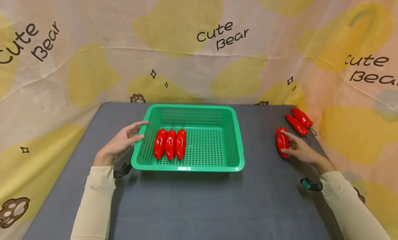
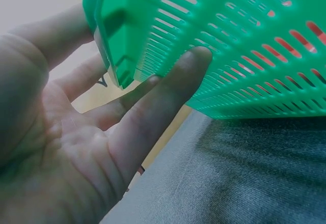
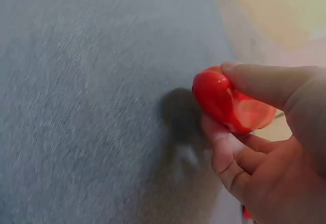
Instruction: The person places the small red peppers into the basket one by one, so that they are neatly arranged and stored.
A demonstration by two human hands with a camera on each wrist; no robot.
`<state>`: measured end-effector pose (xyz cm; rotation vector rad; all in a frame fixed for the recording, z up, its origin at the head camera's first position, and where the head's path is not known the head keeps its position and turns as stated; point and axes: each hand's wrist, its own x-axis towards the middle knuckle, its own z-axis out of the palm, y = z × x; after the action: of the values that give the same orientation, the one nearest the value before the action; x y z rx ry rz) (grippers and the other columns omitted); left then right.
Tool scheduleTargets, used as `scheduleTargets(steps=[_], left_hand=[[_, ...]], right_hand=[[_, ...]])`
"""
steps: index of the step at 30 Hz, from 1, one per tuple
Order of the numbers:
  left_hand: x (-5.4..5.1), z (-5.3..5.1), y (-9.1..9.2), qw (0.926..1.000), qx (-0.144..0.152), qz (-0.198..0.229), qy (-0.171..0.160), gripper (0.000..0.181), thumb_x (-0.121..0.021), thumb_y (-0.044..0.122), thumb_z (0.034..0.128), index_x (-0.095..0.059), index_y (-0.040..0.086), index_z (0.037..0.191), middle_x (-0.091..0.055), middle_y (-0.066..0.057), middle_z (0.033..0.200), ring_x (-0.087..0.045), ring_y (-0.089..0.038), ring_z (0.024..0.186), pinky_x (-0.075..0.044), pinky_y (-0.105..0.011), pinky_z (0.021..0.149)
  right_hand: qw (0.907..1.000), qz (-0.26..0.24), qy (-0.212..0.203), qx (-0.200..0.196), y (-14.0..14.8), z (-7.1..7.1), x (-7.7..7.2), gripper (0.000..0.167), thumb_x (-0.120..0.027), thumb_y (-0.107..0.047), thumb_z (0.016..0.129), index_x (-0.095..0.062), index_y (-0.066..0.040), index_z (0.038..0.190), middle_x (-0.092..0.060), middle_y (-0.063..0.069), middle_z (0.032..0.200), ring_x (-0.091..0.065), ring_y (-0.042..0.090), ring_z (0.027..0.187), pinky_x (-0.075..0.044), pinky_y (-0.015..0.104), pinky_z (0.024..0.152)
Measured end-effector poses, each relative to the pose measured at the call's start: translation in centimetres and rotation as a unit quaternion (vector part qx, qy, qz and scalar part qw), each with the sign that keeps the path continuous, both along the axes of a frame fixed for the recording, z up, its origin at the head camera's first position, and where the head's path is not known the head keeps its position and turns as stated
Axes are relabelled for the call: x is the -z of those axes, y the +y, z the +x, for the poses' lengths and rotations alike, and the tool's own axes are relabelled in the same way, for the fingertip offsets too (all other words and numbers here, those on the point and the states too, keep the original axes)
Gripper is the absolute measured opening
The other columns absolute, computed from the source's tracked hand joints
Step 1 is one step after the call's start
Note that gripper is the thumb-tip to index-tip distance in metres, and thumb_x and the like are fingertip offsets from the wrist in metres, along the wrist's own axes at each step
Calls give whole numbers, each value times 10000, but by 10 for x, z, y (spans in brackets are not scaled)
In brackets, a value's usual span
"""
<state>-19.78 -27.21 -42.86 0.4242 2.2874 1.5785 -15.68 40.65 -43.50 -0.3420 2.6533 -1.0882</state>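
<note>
Glossy red elongated pepper (image 1: 281, 141) is pinched by right hand (image 1: 301, 150); green perforated plastic basket (image 1: 186, 169) is touched by left hand (image 1: 119, 144), fingers relaxed.

Basket (image 1: 188, 168) towards the back of the table (image 1: 192, 205), a hand on each side.

Here, in the basket's left half, three peppers (image 1: 170, 145) lie side by side, stems towards the back, and the left hand (image 1: 119, 142) is right at the left rim. Over to the right, well apart from the basket, the right hand (image 1: 301, 151) has the near pepper (image 1: 279, 145) between thumb and fingers. Just behind that, to its right, comes the middle pepper (image 1: 296, 125), and right beside it, farther back, the far pepper (image 1: 302, 117), both by the table's back right corner. Behind everything hangs the cloth (image 1: 180, 68), running down both sides too.
</note>
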Motion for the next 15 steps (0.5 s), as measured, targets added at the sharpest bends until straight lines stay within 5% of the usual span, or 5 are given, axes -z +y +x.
scheduleTargets(steps=[5, 9, 15], left_hand=[[0, 1, -2, 10000, -40, 3, -41, 608, -594, 252, 1027, -345, 200, 1580, -189, -142, 1687, -362, -407, 1429, -545, -343, 848], [-2, 1, -1, 10000, -40, -5, -37, 605, -589, 260, 1029, -344, 205, 1580, -182, -140, 1691, -319, -421, 1465, -523, -340, 863], [0, 1, 0, 10000, -27, -15, -53, 603, -588, 260, 1029, -345, 203, 1577, -192, -118, 1691, -295, -423, 1480, -500, -369, 878]], right_hand=[[9986, -508, -97, 148, -6, -4, -7, 795, -642, -119, 986, -154, -43, 1608, -361, 394, 1486, -635, 350, 1121, -566, 225, 765], [9930, -1090, -323, 334, -17, -6, -17, 768, -611, -166, 1014, -155, -138, 1631, -457, 210, 1428, -569, 79, 1104, -573, 247, 834], [9831, -1718, -409, 490, -36, -9, -36, 745, -572, -144, 1031, -146, -200, 1639, -516, -62, 1244, -572, 46, 1059, -574, 243, 827]])
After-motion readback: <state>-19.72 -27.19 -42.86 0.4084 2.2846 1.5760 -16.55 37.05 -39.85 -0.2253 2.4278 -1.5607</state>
